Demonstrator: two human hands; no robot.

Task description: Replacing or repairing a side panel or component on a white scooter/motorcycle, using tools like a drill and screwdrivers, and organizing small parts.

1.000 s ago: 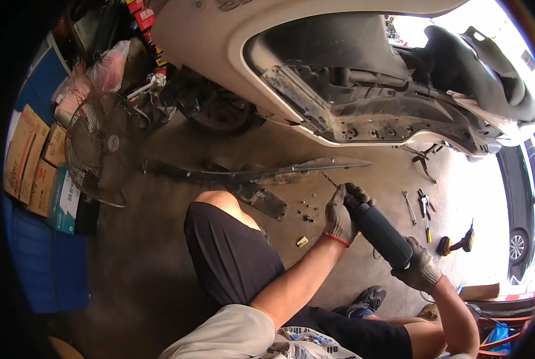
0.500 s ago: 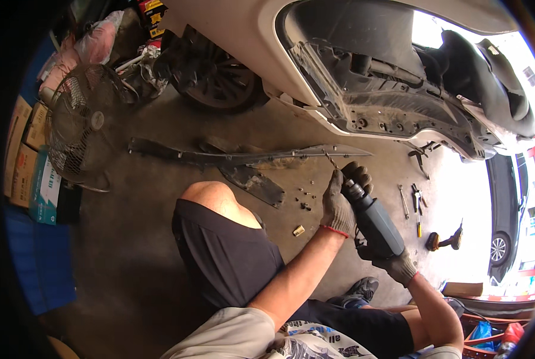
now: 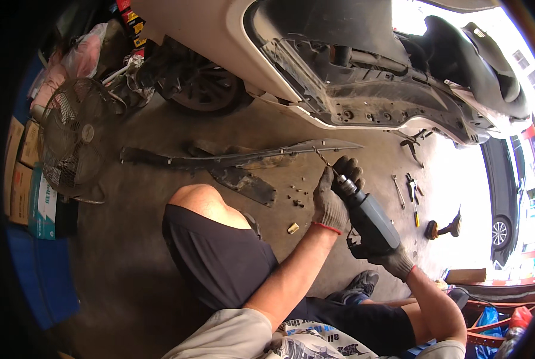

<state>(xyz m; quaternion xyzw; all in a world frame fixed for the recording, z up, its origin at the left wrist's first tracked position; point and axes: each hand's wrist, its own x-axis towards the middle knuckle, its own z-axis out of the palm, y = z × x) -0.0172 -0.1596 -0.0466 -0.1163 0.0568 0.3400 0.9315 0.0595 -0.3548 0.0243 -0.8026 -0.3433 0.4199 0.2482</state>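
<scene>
A dark grey corded-style power drill with a long twist bit points up and away to the left. My right hand, in a grey knit glove, is closed around its handle at the rear. At the front, my gloved left hand cups the metal chuck, its fingers curling behind; how firmly they press is hidden. Beyond the bit lies a long black trim strip on the floor, with a shorter dirty black panel beside it. Small fasteners and a tan block-shaped piece lie nearby.
A pale car body with an exposed sill overhangs the far side, its wheel at left. A floor fan and boxes stand left. Right are a wrench, pliers and a cordless drill.
The whole view has shifted slightly, moving the car and floor items left. My left fingers have opened a little, showing more of the chuck. My right hand keeps its grip.
</scene>
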